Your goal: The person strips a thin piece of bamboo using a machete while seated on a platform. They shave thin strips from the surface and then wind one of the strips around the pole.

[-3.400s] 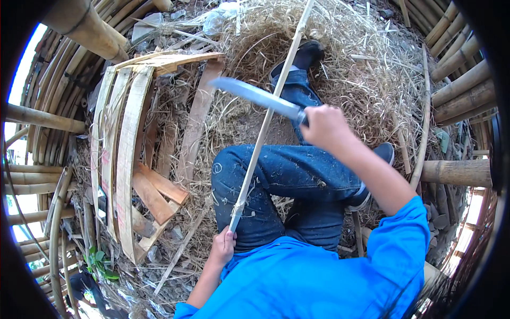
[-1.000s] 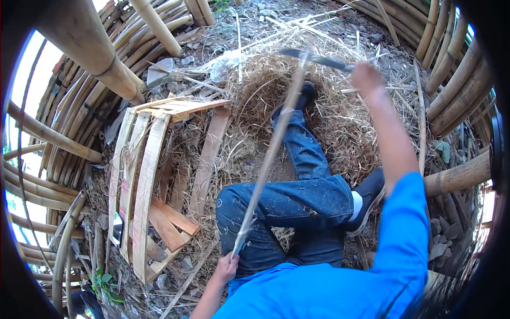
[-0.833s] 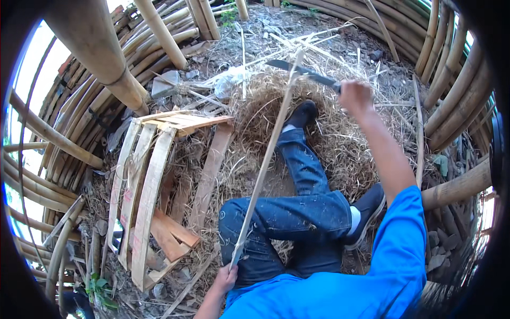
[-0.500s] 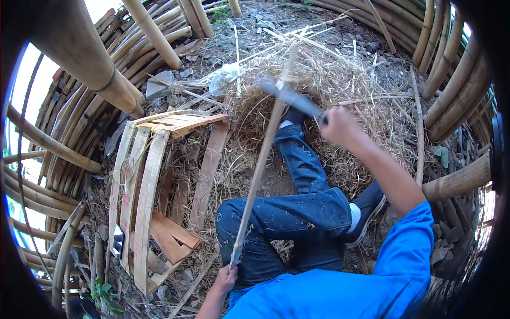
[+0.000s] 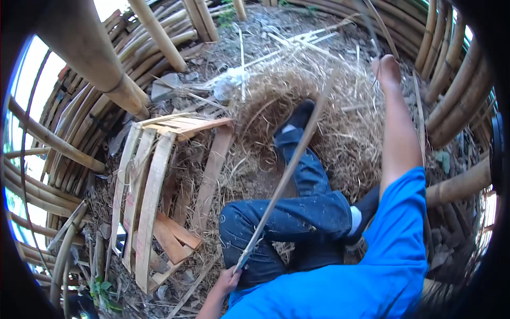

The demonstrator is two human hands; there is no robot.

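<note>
Closed around the lower end of a long pale bamboo strip (image 5: 289,173) is my left hand (image 5: 227,280), beside my bent knee. The strip slants up and away across my legs, its far end blurred above the straw. My right hand (image 5: 387,70) is raised far out at the upper right, arm stretched, gripping a machete (image 5: 367,22). The machete's blade is smeared by motion and points toward the top edge, apart from the strip. Around my shoe (image 5: 302,114) lies a heap of fine shavings (image 5: 260,101).
A slatted wooden crate (image 5: 154,207) lies left of my legs, with a phone (image 5: 120,239) against its outer side. Bamboo poles (image 5: 106,58) wall the space on both sides. Loose strips (image 5: 313,45), a clear plastic bag (image 5: 226,87) and stones (image 5: 164,86) litter the far ground.
My right hand has swung the machete from beside the strip up and away to the upper right. The strip's far end has tilted to the right; my left hand stays closed on it.
</note>
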